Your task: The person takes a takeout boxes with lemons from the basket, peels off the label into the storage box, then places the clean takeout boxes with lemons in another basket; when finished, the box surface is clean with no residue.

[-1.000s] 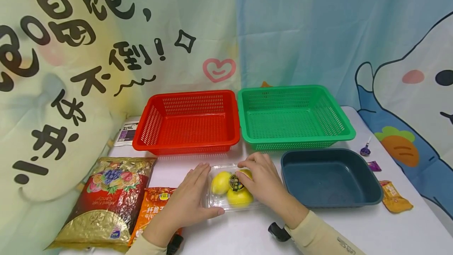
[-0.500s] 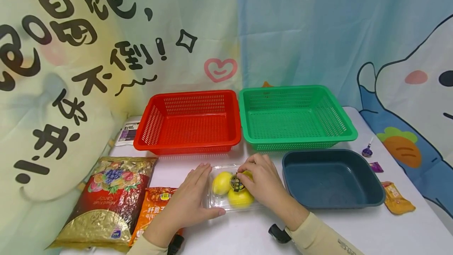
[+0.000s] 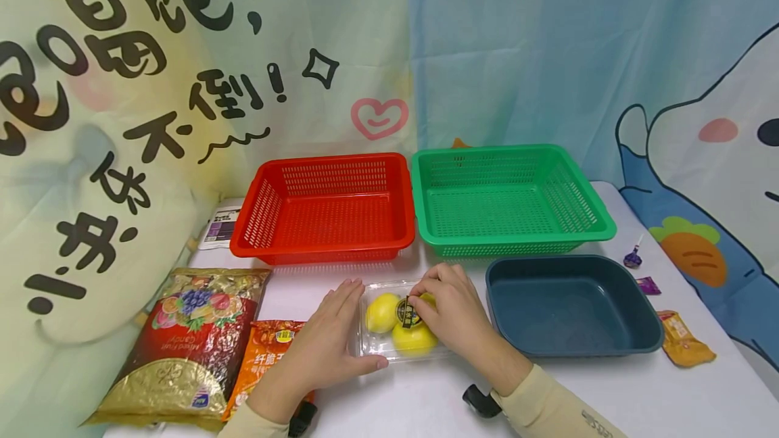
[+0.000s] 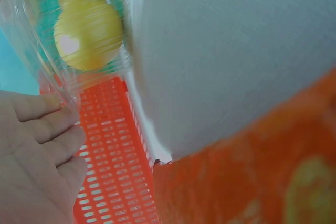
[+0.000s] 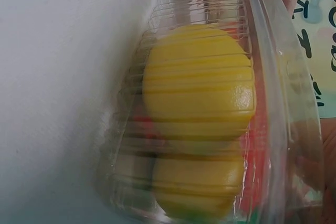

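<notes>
The clear fruit box (image 3: pixel 379 345) lies lengthwise left to right

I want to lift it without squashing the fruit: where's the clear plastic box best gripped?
Probably by the rim of the clear plastic box, from its left and right ends: it lies flat, looks longer that way, and the rim juts outward, clear of the yellow fruit.

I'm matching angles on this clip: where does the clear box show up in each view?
Head: the clear box sits just below centre, between the left hand and right hand.
Left wrist: box at top left, cut off by the top edge.
Right wrist: box spans top to bottom, centre to right.
Shared landmark: the yellow fruit inside it.
</notes>
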{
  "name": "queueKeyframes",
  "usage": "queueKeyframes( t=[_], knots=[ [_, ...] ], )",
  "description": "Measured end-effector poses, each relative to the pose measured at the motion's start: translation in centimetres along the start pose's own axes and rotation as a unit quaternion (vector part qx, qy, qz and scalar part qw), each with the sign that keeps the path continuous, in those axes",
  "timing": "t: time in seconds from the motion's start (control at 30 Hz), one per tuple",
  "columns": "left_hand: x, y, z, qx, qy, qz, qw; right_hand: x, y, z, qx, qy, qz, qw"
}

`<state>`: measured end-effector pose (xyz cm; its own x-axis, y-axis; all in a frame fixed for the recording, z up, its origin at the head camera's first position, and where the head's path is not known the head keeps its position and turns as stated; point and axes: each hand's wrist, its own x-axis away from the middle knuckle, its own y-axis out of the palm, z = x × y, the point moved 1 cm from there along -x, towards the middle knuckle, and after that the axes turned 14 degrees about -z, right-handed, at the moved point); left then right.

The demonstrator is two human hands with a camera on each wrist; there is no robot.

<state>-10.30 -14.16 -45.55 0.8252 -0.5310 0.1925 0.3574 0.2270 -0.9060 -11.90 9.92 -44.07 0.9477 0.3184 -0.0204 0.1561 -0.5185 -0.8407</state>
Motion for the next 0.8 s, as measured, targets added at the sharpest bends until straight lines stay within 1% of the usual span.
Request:
queueKeyframes(
  t=[0.2, 0.43, 0.6, 0.8],
  knots=[
    [-0.03, 0.01, -0.04, 0.002, -0.002, -0.002, 1.0, 0.08, 0.09, 0.01, 0.001, -0.003, 0.005, 1.0],
    [-0.06, 0.02, -0.1, 0.003, 0.0, -0.003, 1.0, 0.35, 0.0, -0.24, -0.002, -0.016, 0.018, 0.9997],
    [-0.07, 0.09, -0.12, 0.0, 0.003, 0.001, 1.0, 0.48, -0.25, -0.43, -0.003, -0.012, 0.011, 0.9999],
    [-0.03, 0.1, -0.1, 0.009, 0.008, 0.004, 0.9999, 0.76, -0.49, -0.68, -0.007, -0.015, 0.012, 0.9998]
  ],
)
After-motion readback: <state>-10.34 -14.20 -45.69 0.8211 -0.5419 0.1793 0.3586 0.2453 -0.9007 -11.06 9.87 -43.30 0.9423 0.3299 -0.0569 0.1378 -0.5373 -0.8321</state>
